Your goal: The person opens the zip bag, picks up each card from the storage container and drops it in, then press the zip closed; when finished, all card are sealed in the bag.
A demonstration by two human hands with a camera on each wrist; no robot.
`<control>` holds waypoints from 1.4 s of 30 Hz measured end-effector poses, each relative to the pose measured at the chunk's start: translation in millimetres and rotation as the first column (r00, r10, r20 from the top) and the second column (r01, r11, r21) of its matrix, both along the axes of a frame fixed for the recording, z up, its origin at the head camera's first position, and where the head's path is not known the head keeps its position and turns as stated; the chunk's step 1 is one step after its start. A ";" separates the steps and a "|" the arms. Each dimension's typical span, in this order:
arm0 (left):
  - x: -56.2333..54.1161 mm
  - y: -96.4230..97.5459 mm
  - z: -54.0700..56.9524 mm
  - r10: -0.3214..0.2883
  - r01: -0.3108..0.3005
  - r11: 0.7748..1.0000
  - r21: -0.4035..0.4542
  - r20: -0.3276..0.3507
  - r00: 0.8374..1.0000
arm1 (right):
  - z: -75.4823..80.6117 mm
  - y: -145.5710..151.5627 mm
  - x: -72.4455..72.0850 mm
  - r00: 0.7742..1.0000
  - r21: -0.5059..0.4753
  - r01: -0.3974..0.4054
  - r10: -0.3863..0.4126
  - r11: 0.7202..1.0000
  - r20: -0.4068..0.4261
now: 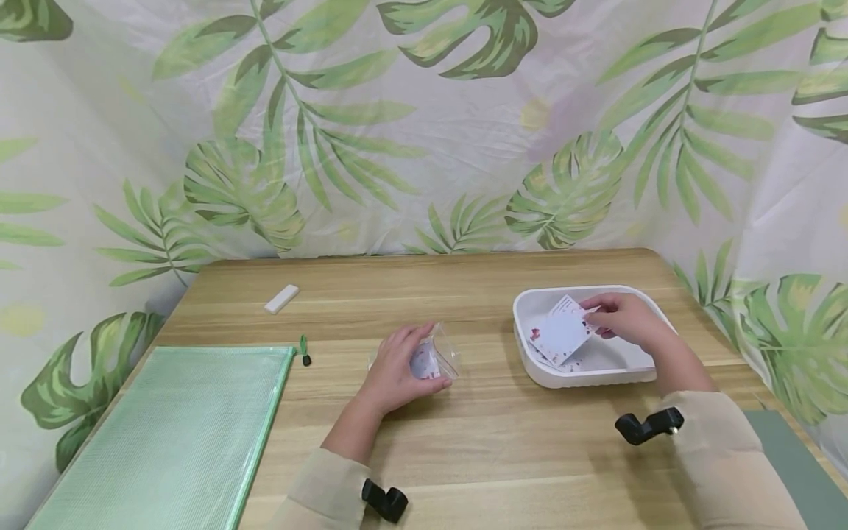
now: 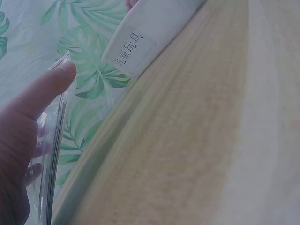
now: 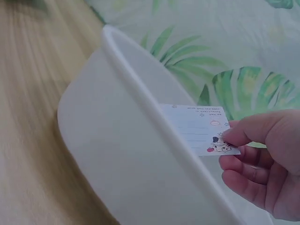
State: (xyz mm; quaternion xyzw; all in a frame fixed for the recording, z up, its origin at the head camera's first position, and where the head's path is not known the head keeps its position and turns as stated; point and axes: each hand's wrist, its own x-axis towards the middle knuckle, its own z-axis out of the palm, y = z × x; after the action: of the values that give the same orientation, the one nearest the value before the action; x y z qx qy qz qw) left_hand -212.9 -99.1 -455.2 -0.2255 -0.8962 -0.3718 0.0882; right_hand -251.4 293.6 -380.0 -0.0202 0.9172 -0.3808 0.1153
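Note:
My left hand (image 1: 392,374) grips a clear zip bag (image 1: 447,352) over the middle of the table. Printed paper shows inside the bag, partly hidden by the fingers. In the left wrist view the thumb lies along the bag's (image 2: 60,110) near edge. Over at the right, my right hand (image 1: 626,322) reaches into a white plastic basin (image 1: 576,380). Its thumb and fingers pinch the corner of a small printed note card (image 3: 197,133), which has ruled lines and a cartoon figure. Below that card, more printed paper (image 1: 571,366) lies in the basin.
A mint-green mesh zip pouch (image 1: 172,434) covers the table's left side, its black pull (image 1: 306,360) at the corner. Farther back lies a small white block (image 1: 282,299). A grey-green flat piece (image 1: 795,460) sits at the right edge. Leaf-print cloth (image 1: 424,147) hangs behind.

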 end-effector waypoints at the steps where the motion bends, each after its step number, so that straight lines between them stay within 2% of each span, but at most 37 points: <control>1: 0.0 0.0 0.1 0.000 0.000 1.000 0.000 0.000 1.000 | 1.6 -0.3 2.1 1.000 -0.020 0.007 -0.007 1.000 -0.010; 8: -0.2 0.1 -0.4 -0.005 0.005 1.000 0.000 -0.007 1.000 | 11.8 -5.7 18.6 0.994 -0.119 0.085 -0.093 0.989 -0.065; 11: -0.4 0.4 -1.2 -0.007 0.007 1.000 0.002 -0.009 1.000 | 13.5 -9.6 26.8 0.986 -0.189 0.111 -0.132 0.976 -0.101; 15: -0.7 0.8 -2.5 -0.006 0.006 1.000 -0.003 -0.011 1.000 | 11.2 -22.1 34.5 0.966 -0.338 0.119 -0.188 0.934 -0.180; 18: -0.4 0.7 -3.0 -0.003 0.002 1.000 -0.008 -0.009 1.000 | 8.0 -37.6 36.8 0.955 -0.426 0.115 -0.218 0.897 -0.202; 21: 0.4 0.8 -2.3 0.001 -0.001 1.000 -0.008 -0.003 1.000 | 5.4 -55.8 38.6 0.954 -0.483 0.122 -0.237 0.867 -0.184; 25: 1.2 1.3 -0.7 0.005 -0.005 1.000 -0.015 0.007 1.000 | 2.3 -80.6 41.3 0.957 -0.523 0.144 -0.253 0.840 -0.141; 27: 1.0 1.4 -0.2 0.010 -0.009 1.000 -0.025 0.011 1.000 | 0.2 -91.5 42.1 0.961 -0.528 0.146 -0.246 0.837 -0.124; 32: 0.2 1.7 1.7 0.013 -0.013 1.000 -0.028 0.000 1.000 | -5.1 -109.7 43.0 0.974 -0.508 0.108 -0.194 0.855 -0.119; 42: 0.2 1.0 2.2 0.021 -0.021 0.999 -0.046 0.003 1.000 | -13.7 -123.3 42.9 0.987 -0.434 0.098 -0.144 0.896 -0.074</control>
State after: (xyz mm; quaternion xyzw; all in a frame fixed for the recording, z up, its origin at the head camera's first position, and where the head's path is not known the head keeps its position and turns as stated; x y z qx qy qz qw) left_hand -212.8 -98.1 -453.0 -0.2175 -0.9070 -0.3505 0.0853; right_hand -208.5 170.3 -393.7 -0.0077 0.8152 -0.5780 0.0360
